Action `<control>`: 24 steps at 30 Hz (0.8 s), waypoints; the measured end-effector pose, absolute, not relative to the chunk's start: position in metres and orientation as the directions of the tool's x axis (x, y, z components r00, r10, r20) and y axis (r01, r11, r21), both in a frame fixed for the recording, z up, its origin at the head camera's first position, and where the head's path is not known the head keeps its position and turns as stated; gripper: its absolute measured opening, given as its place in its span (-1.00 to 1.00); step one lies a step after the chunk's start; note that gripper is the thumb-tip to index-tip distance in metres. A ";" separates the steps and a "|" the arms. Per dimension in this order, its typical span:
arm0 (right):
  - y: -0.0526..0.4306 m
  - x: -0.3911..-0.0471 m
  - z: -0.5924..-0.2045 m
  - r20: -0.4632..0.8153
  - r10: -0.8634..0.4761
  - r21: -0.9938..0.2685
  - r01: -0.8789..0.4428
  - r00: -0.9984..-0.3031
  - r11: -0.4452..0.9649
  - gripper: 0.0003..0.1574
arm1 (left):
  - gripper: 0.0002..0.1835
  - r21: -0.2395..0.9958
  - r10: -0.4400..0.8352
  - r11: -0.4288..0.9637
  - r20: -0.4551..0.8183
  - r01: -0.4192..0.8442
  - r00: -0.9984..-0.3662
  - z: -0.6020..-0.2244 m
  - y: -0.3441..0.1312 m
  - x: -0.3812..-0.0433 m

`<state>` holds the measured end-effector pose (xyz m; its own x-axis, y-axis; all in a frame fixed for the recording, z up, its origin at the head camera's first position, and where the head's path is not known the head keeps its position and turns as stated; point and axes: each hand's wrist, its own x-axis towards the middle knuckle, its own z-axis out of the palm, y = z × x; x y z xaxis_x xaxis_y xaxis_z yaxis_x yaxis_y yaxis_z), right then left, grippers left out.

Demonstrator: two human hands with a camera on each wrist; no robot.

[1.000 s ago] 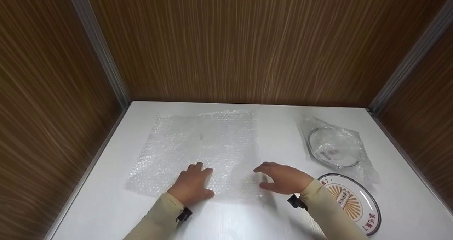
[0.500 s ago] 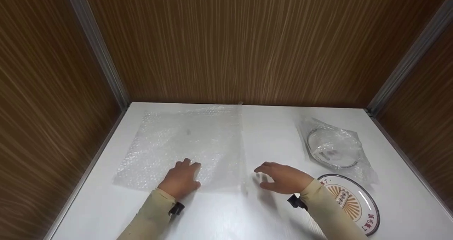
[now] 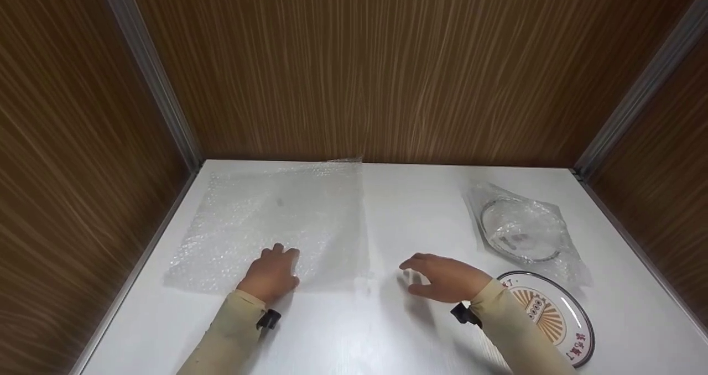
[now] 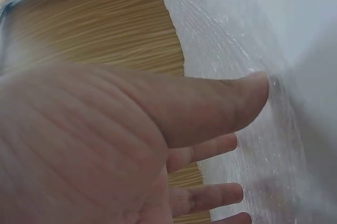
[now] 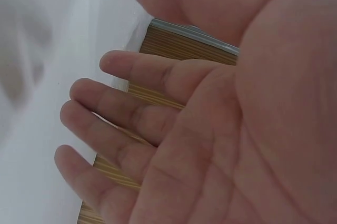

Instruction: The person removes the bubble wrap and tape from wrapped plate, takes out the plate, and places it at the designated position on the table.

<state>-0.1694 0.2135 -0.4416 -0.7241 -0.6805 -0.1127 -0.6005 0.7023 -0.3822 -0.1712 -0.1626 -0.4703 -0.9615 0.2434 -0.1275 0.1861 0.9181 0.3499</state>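
A sheet of clear bubble wrap [image 3: 321, 214] lies spread over the left half of the white table, its far right corner lifted against the back panel. On its near part rests my left hand [image 3: 269, 274], fingers spread; in the left wrist view the thumb [image 4: 231, 100] and fingertips touch the bubble wrap. My right hand [image 3: 448, 278] hovers above the table, right of the sheet, holding nothing. The right wrist view shows its palm [image 5: 195, 145] with the fingers relaxed and apart. Under the right forearm, partly hidden, lies a round white plate [image 3: 575, 303] with a dark rim and an orange sunburst print.
Behind the plate, a clear bubble-wrap package [image 3: 522, 231] with a round, dark-rimmed item inside lies at the right. Brown wood-grain panels [image 3: 387, 71] enclose the table [image 3: 343, 336] at the back and both sides, with metal strips at the corners.
My left hand has slid left and slightly away, carrying the bubble wrap with it. The sheet's far right corner has reached the back panel. My right hand has barely moved.
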 end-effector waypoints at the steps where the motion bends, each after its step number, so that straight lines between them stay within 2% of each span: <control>1: 0.213 -0.169 -0.441 -0.113 -0.680 -0.380 -0.601 -0.724 0.703 -0.46 | -0.51 0.347 0.240 0.920 -0.133 0.182 -0.962 -0.470 -0.164 -0.172; 14: 0.213 -0.168 -0.441 -0.114 -0.696 -0.396 -0.610 -0.709 0.686 -0.46 | -0.41 0.339 0.204 0.933 -0.218 0.122 -0.954 -0.471 -0.173 -0.178; 24: 0.210 -0.165 -0.434 -0.121 -0.704 -0.404 -0.613 -0.700 0.679 -0.47 | -0.47 0.348 0.219 0.927 -0.207 0.137 -0.954 -0.463 -0.176 -0.173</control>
